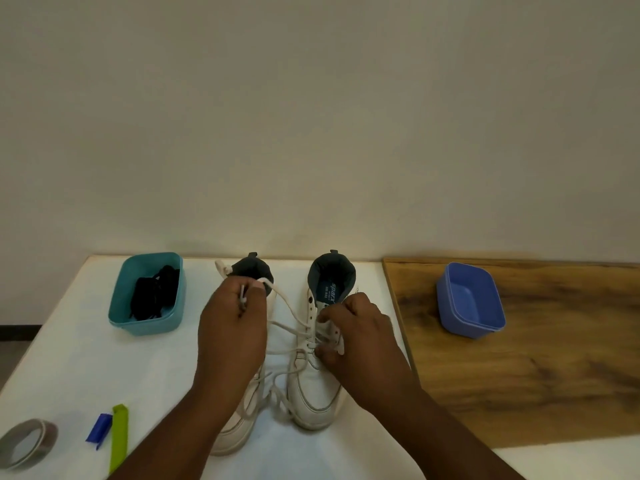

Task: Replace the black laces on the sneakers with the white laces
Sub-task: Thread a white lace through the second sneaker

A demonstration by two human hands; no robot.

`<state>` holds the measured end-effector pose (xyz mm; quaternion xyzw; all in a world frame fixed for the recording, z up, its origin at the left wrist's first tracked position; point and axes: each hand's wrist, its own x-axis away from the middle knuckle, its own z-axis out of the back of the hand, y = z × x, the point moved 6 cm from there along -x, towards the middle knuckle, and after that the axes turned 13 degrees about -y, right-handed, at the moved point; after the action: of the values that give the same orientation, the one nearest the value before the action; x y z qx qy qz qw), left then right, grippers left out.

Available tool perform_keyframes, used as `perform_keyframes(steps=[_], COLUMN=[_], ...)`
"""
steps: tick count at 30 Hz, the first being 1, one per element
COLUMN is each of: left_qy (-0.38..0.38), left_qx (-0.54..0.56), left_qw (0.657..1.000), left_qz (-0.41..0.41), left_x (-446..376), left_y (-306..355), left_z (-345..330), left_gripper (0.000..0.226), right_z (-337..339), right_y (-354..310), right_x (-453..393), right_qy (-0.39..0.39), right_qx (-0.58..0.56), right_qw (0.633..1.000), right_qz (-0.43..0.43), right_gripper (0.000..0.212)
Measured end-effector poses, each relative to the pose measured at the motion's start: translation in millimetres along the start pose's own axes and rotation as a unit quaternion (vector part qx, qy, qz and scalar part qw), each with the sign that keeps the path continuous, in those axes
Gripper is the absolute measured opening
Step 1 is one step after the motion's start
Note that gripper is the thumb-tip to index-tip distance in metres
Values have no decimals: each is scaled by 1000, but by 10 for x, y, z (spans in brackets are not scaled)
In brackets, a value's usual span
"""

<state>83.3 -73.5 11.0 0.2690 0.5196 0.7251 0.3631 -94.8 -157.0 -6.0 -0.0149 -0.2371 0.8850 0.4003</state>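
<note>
Two white sneakers (304,368) stand side by side mid-table, toes toward the person; both forearms cross the near edge and block it. White lace (287,303) strung between the shoes bars the gap. Left flank: teal tub (147,323) at the back, bare white tabletop (86,368) before it, then tape roll (26,445), blue clip (99,427), green clip (119,438) near the front corner. Right flank: wooden board (536,393) open, blue tub (469,301) at its rear.
</note>
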Motion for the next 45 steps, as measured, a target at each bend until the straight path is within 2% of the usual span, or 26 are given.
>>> perform_keyframes(steps=[2, 5, 8, 10, 11, 12, 14, 15, 16, 18, 20, 21, 24, 26, 27, 29, 31, 34, 36, 38, 41, 42, 43, 45], left_qy=[4, 16, 18, 10, 5, -6, -49, -84, -126, -213, -220, -187, -64, -24, -26, -83, -142, -157, -162, -169, -177, -182, -185, -163], left_qx=[-37, -65, -103, -142, -166, -191, -261, -296, -333, -387, -408, -395, -347, -329, -327, -275, -213, -232, -299, -375, -437, -444, -448, -456], left_qw=[999, 998, 994, 989, 985, 979, 961, 949, 934, 897, 886, 899, 931, 934, 928, 925, 932, 949, 938, 912, 882, 877, 875, 875], left_qz=[-2, -21, -19, -39, -53, -66, -77, -63, -38, 5, -3, -28, -93, -140, -178, -249, -257, -147, -65, -12, 19, 21, 19, -6], left_x=[26, 47, 58, 84, 96, 97, 95, 101, 117, 178, 226, 220, 195, 194, 215, 266, 288, 205, 165, 181, 265, 289, 300, 294], left_y=[-29, 25, 21, 68, 105, 128, 132, 105, 69, -20, 17, 79, 266, 368, 439, 499, 472, 245, 57, -73, -121, -97, -60, 31], left_z=[64, 90, 105, 92, 85, 65, -9, -66, -136, -285, -343, -324, -182, -157, -184, -309, -384, -346, -265, -221, -242, -263, -272, -271], left_gripper=[12, 8, 9, 21, 26, 29, 21, 17, 25, 52, 57, 52, 48, 54, 52, 43, 35, 43, 40, 36, 32, 29, 27, 29], right_z=[-42, -175, -281, -228, -140, -17, 248, 399, 550, 813, 928, 930, 876, 852, 855, 861, 868, 925, 1027, 1120, 1012, 971, 924, 830], right_y=[-203, -331, -333, -306, -267, -232, -202, -185, -168, -163, -209, -237, -314, -353, -392, -489, -540, -421, -176, 170, 574, 622, 594, 391], right_x=[-6, 17, 10, 2, 2, 12, 58, 92, 140, 286, 416, 456, 513, 518, 521, 523, 512, 488, 479, 473, 380, 349, 305, 238], right_qy=[-8, -47, -41, -45, -42, -34, 2, 47, 108, 249, 340, 361, 373, 361, 351, 323, 306, 332, 379, 435, 449, 439, 417, 362], right_qx=[-18, 65, 64, -33, -121, -235, -443, -496, -512, -480, -416, -377, -312, -311, -305, -275, -227, -103, -77, -180, -390, -414, -417, -383], right_qw=[999, 996, 996, 997, 991, 971, 896, 867, 850, 833, 828, 834, 846, 845, 847, 861, 877, 901, 905, 880, 803, 796, 807, 850], right_qz=[45, 38, 44, 46, 36, 22, 17, 34, 57, 115, 163, 180, 219, 243, 258, 281, 293, 260, 179, 62, -37, -47, -44, -5], right_gripper=[32, 46, 26, 15, 14, 15, 15, 14, 13, 8, 8, 12, 23, 25, 27, 29, 28, 23, 17, 10, 29, 34, 34, 14])
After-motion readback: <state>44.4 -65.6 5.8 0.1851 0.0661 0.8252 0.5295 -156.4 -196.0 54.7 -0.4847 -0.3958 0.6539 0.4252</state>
